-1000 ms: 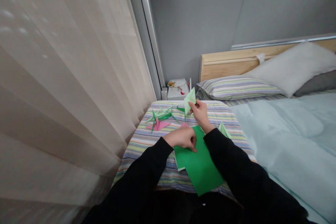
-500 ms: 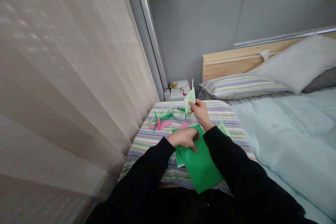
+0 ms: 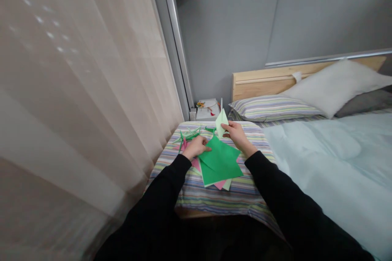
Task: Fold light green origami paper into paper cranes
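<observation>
My right hand (image 3: 239, 136) pinches a pale green folded piece of paper (image 3: 221, 121), held upright, pointed end up, above the far part of the cloth-covered table. My left hand (image 3: 196, 147) is closed at the upper left edge of a dark green paper sheet (image 3: 219, 161), thumb on top. Beneath that sheet, corners of pink paper (image 3: 220, 184) and pale green paper (image 3: 227, 184) stick out. Beyond my left hand lie folded green paper cranes (image 3: 190, 133) and a pink folded paper (image 3: 184, 144), partly hidden by the hand.
A striped cloth (image 3: 202, 202) covers the table. Behind it stands a small white stand (image 3: 211, 112) with small items on top. A beige curtain (image 3: 92, 110) hangs at left. On the right is a bed with a pale blue quilt (image 3: 330, 155), pillows and wooden headboard (image 3: 251, 87).
My left hand has moved left and away from me, to the sheet's edge. The green sheet has shifted farther from me and turned. My right hand still holds the pale green folded paper.
</observation>
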### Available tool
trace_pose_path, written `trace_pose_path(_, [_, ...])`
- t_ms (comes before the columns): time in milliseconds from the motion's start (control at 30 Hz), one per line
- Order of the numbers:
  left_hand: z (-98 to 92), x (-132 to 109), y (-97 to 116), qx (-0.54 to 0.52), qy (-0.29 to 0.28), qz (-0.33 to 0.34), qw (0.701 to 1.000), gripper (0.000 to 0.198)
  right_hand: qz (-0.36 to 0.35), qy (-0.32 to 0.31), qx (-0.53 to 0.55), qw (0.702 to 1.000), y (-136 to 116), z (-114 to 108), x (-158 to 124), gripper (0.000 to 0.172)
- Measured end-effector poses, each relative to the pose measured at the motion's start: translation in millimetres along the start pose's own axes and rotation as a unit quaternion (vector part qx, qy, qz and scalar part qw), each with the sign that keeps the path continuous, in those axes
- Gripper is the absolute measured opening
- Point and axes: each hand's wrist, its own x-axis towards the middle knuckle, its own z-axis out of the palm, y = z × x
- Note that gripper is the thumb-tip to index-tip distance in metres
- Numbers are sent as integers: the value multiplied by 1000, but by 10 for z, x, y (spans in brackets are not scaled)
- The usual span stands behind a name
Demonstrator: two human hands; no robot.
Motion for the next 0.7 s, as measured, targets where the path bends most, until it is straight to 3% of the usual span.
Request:
trace_pose_path(167, [43,-150,-20,-59,103,23,993,32,18,-39,-37,998,211,8,-304,38])
trace_pose_path(300, [125,-205,101,-154,190,70,967,24,15,-35,-78,996,335,91,-430,37])
trace_pose_path(367, [215,-180,181,-209,194,87,955,21,11,-30,-92,995,388,132,-475,38])
trace_pose_path(467, [425,-116,262,-286,185,90,936,32,6,-4,-105,994,454,163,-520,38])
trace_pose_path(600, [750,-69,253,-372,161,52,912,36,1,18,-99,995,501,154,-536,37])
trace_pose_path(700, [893,-64,195,-428,125,22,895,40,-5,33,-82,996,521,131,-530,36])
